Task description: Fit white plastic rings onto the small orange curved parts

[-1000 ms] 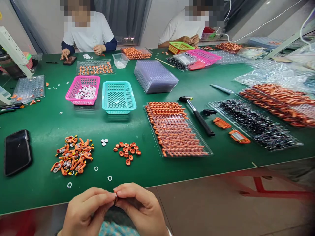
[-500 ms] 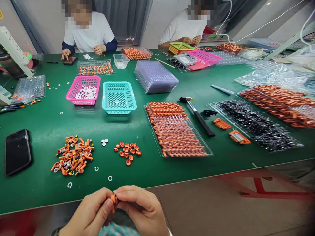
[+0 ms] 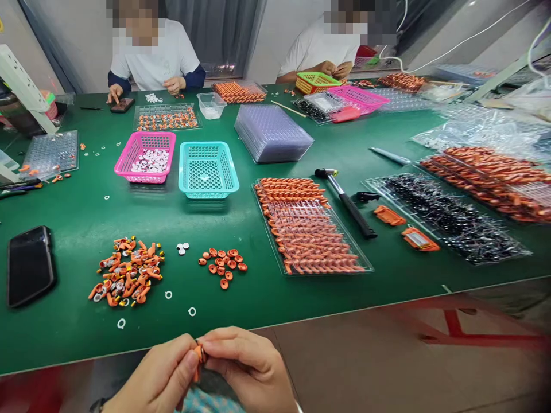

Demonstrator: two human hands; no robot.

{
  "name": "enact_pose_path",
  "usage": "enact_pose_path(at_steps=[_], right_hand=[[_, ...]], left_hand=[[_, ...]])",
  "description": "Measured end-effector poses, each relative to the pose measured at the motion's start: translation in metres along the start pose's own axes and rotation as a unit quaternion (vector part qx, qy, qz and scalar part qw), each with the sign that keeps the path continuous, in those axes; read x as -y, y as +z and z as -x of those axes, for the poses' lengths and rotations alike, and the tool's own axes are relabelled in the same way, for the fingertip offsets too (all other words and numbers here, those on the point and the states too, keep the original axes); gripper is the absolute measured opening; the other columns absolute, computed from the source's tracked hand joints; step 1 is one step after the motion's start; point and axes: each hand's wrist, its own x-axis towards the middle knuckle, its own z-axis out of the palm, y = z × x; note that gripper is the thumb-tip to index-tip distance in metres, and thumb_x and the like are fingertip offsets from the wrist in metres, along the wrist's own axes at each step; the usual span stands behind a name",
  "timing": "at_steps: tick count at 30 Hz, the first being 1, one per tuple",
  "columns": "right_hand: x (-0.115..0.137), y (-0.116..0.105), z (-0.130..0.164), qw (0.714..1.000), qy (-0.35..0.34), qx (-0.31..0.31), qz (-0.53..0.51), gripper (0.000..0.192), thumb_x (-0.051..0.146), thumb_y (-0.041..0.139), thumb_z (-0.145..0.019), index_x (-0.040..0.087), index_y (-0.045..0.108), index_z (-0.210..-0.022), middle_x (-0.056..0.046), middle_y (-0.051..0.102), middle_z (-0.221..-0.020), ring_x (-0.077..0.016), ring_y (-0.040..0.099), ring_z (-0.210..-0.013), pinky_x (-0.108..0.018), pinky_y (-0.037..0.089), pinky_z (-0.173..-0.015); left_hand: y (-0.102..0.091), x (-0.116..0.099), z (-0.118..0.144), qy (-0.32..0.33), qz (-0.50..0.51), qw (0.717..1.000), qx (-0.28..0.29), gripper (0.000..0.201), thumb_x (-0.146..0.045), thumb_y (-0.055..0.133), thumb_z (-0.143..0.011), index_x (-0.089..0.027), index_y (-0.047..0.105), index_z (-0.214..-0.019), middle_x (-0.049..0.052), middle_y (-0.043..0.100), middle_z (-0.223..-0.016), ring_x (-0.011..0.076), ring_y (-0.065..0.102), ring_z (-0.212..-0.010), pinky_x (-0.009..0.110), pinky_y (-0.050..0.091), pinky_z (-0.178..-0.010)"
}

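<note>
My left hand [image 3: 166,376] and my right hand [image 3: 247,364] meet just off the table's near edge, both closed on one small orange earbud shell [image 3: 198,354]. The left fingers pinch its stem side; the right fingertips press the other side and partly hide it. Beyond them on the table lies a pile of orange earbud shells [image 3: 128,272] with yellow ends. Right of that pile are several round orange caps [image 3: 224,263], and between them a few white discs [image 3: 182,249]. White rings [image 3: 191,311] lie near the edge.
A phone [image 3: 31,267] lies at left. Behind the piles stand a pink basket [image 3: 124,172] with white pieces and a turquoise basket [image 3: 209,193]. To the right are a tray of orange parts [image 3: 310,229], a hammer [image 3: 350,209] and a tray of black parts [image 3: 451,218]. Two people sit opposite.
Both hands have shifted slightly, still pinching the earbud shell. The right fingers now cover more of it. The piles on the table look the same.
</note>
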Motion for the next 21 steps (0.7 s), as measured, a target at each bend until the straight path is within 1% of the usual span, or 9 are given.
enact_pose_path(at_steps=[3,7,11,14,18,21], right_hand=[[0.0,0.0,0.001,1.0,-0.002,0.005,0.007,0.034,0.004,0.073,-0.078,0.031,0.078,-0.097,-0.004,0.079,-0.088,-0.0176,0.075,-0.076,-0.023,0.062,-0.07],[-0.003,0.0,0.004,0.999,-0.025,0.014,0.015,0.038,0.003,0.07,-0.08,0.033,0.076,-0.103,-0.005,0.079,-0.092,-0.0178,0.075,-0.077,-0.024,0.062,-0.068],[-0.002,0.0,0.006,0.999,-0.034,0.025,0.024,0.037,0.003,0.069,-0.081,0.031,0.076,-0.105,-0.007,0.079,-0.093,-0.0183,0.076,-0.079,-0.024,0.063,-0.069],[0.0,-0.002,0.007,0.999,-0.036,0.033,0.024,0.036,0.004,0.068,-0.082,0.031,0.075,-0.106,-0.007,0.078,-0.093,-0.0185,0.076,-0.079,-0.024,0.063,-0.07],[-0.002,-0.001,0.013,0.995,-0.069,0.043,0.051,0.036,0.006,0.066,-0.085,0.029,0.073,-0.112,-0.009,0.078,-0.097,-0.0195,0.075,-0.082,-0.025,0.063,-0.071],[-0.01,0.003,0.018,0.991,-0.115,0.015,0.071,0.032,0.014,0.067,-0.087,0.028,0.071,-0.116,-0.01,0.077,-0.099,-0.02,0.075,-0.082,-0.025,0.063,-0.071]], left_hand=[[-0.002,-0.002,-0.001,0.042,-0.044,0.998,-0.008,0.046,-0.05,0.028,-0.1,-0.021,0.049,-0.072,-0.002,0.054,-0.066,0.0117,0.05,-0.056,0.018,0.043,-0.057],[-0.004,-0.002,-0.001,0.088,-0.116,0.989,-0.016,0.043,-0.042,0.024,-0.103,-0.021,0.05,-0.076,-0.001,0.058,-0.069,0.0126,0.053,-0.062,0.018,0.045,-0.061],[-0.004,0.0,-0.001,0.128,-0.176,0.976,0.001,0.041,-0.037,0.022,-0.104,-0.021,0.048,-0.076,-0.002,0.058,-0.067,0.0115,0.053,-0.058,0.017,0.045,-0.058],[-0.003,0.003,0.0,0.165,-0.213,0.963,-0.011,0.043,-0.036,0.018,-0.104,-0.021,0.047,-0.075,-0.001,0.059,-0.066,0.0115,0.054,-0.056,0.017,0.046,-0.056],[-0.003,0.001,0.0,0.173,-0.245,0.954,-0.006,0.042,-0.034,0.019,-0.104,-0.021,0.047,-0.077,0.0,0.062,-0.068,0.0119,0.057,-0.056,0.018,0.049,-0.056],[-0.003,-0.002,0.0,0.177,-0.245,0.953,-0.006,0.04,-0.034,0.02,-0.104,-0.021,0.047,-0.077,0.0,0.063,-0.068,0.0114,0.058,-0.056,0.017,0.049,-0.055]])
